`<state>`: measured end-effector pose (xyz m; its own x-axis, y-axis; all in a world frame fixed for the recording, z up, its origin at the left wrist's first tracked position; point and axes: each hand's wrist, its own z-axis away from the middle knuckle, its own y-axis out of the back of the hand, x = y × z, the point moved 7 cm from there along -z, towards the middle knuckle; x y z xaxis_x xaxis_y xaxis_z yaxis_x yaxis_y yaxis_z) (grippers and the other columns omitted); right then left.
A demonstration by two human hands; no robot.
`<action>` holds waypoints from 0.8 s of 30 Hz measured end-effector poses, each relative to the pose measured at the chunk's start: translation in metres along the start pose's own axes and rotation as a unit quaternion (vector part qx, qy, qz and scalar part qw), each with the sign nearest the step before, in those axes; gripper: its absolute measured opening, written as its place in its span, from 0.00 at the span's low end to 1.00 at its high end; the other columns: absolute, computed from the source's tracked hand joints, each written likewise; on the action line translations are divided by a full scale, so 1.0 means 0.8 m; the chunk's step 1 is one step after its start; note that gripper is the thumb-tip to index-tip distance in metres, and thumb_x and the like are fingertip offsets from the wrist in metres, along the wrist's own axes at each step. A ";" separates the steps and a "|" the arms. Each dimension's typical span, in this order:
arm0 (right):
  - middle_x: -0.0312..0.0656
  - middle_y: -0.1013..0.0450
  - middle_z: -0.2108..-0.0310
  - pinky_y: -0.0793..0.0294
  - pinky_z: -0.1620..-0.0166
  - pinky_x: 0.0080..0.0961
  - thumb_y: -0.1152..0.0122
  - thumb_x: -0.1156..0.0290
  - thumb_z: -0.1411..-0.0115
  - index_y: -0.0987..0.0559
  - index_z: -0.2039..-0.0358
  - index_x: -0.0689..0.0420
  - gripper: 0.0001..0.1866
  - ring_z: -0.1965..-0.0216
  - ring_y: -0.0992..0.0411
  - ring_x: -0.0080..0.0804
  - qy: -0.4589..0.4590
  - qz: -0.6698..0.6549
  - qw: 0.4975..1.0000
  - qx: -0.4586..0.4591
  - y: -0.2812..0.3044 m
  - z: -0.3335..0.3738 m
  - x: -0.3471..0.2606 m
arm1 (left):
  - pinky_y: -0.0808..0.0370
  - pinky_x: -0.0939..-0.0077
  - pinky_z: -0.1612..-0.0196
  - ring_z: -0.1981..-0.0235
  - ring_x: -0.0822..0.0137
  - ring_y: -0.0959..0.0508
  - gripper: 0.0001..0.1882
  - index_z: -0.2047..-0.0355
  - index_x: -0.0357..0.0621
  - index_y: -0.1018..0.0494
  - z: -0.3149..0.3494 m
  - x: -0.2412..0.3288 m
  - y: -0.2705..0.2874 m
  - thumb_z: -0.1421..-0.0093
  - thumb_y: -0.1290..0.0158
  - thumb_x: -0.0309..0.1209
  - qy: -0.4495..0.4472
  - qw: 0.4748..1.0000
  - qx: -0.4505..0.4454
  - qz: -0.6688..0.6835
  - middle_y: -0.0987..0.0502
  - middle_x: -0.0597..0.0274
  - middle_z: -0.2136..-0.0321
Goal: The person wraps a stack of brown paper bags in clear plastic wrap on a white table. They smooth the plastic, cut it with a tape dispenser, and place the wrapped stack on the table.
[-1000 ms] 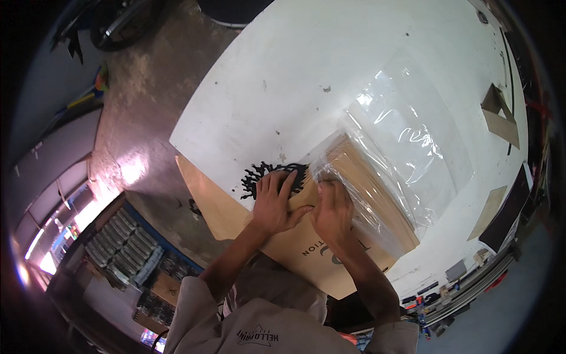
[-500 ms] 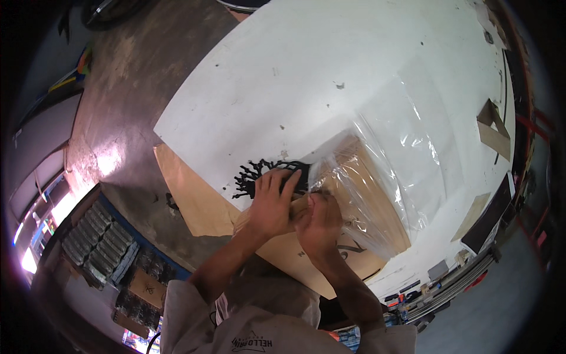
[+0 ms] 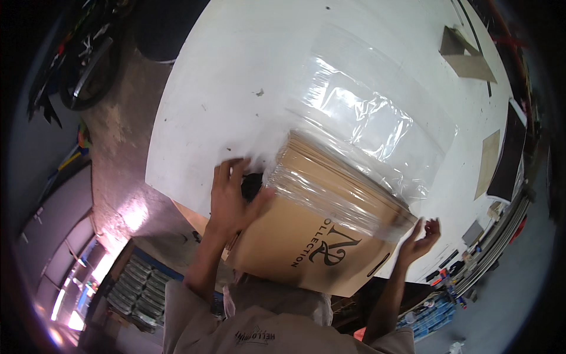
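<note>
In front of me lies a stack of flat brown paper bags or cardboard sheets (image 3: 283, 242) with dark printing on top, tilted on the table's near edge. A clear plastic sleeve (image 3: 354, 112) covers its far part and spreads loosely beyond it. My left hand (image 3: 227, 197) is at the stack's left edge, fingers apart, its thumb against the plastic-covered corner. Beside it, a bundle of black cords (image 3: 252, 186) is mostly hidden by the hand and stack. My right hand (image 3: 420, 241) is just off the stack's right corner, fingers loosely curled and apart, holding nothing.
The white table (image 3: 200, 106) carries a folded cardboard piece (image 3: 466, 56) and a flat beige strip (image 3: 487, 162) at the right. Tools and small items (image 3: 445, 274) line its near right edge. Silvery packs (image 3: 138, 289) are stacked low at left; a bicycle wheel (image 3: 91, 71) stands beyond.
My hands were together at the stack's left side and have moved apart, the right one to the far right corner. The stack shows more fully, and the cords are now mostly covered. My view has shifted.
</note>
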<state>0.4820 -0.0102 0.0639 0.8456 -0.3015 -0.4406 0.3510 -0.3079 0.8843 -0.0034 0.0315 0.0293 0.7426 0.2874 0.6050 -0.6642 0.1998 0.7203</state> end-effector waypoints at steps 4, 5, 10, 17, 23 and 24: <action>0.45 0.27 0.53 0.27 0.51 0.32 0.48 0.50 0.28 0.32 0.37 0.66 0.32 0.54 0.29 0.32 -0.310 -0.243 0.909 -0.138 -0.029 0.021 0.156 | 0.28 0.61 0.44 0.45 0.50 0.26 0.33 0.42 0.31 0.31 -0.077 0.012 -0.050 0.37 0.39 0.45 0.078 0.973 -0.058 0.210 0.28 0.42 0.45; 0.50 0.29 0.43 0.32 0.40 0.34 0.51 0.49 0.28 0.35 0.33 0.64 0.34 0.44 0.30 0.36 -0.347 -0.355 0.839 -0.222 -0.057 0.040 0.163 | 0.28 0.62 0.43 0.44 0.52 0.27 0.34 0.40 0.31 0.32 -0.079 0.008 -0.067 0.36 0.40 0.46 0.138 0.957 -0.091 0.237 0.28 0.43 0.43; 0.52 0.29 0.43 0.35 0.37 0.35 0.40 0.50 0.35 0.33 0.36 0.69 0.38 0.41 0.32 0.39 -0.335 -0.432 0.808 -0.220 -0.069 0.034 0.121 | 0.31 0.64 0.40 0.41 0.60 0.29 0.39 0.33 0.32 0.40 -0.062 0.007 -0.091 0.31 0.47 0.52 0.185 0.930 -0.161 0.273 0.29 0.49 0.40; 0.44 0.26 0.46 0.32 0.41 0.30 0.42 0.48 0.32 0.31 0.38 0.69 0.37 0.45 0.30 0.31 -0.365 -0.450 0.792 -0.194 -0.053 0.091 0.149 | 0.35 0.66 0.37 0.41 0.62 0.31 0.34 0.36 0.32 0.36 -0.015 -0.094 -0.072 0.25 0.61 0.53 0.169 0.948 -0.124 0.241 0.29 0.52 0.41; 0.42 0.25 0.46 0.33 0.41 0.29 0.40 0.50 0.33 0.33 0.35 0.67 0.37 0.45 0.30 0.27 -0.290 -0.501 0.777 -0.247 -0.035 0.077 0.136 | 0.37 0.64 0.35 0.38 0.60 0.32 0.33 0.34 0.36 0.39 -0.005 -0.108 -0.046 0.25 0.60 0.52 0.198 0.944 -0.120 0.235 0.31 0.53 0.39; 0.43 0.26 0.45 0.34 0.39 0.30 0.38 0.56 0.33 0.35 0.34 0.67 0.35 0.43 0.31 0.29 -0.312 -0.517 0.754 -0.258 -0.034 0.081 0.135 | 0.37 0.63 0.34 0.38 0.59 0.32 0.33 0.33 0.36 0.40 -0.007 -0.098 -0.045 0.25 0.59 0.51 0.157 0.949 -0.139 0.235 0.31 0.53 0.39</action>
<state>0.5378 -0.0929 -0.0182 -0.2851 -0.5571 -0.7800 0.9388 -0.3265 -0.1099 -0.0377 0.0072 -0.0461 0.3253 0.6628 0.6745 -0.9452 0.2071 0.2523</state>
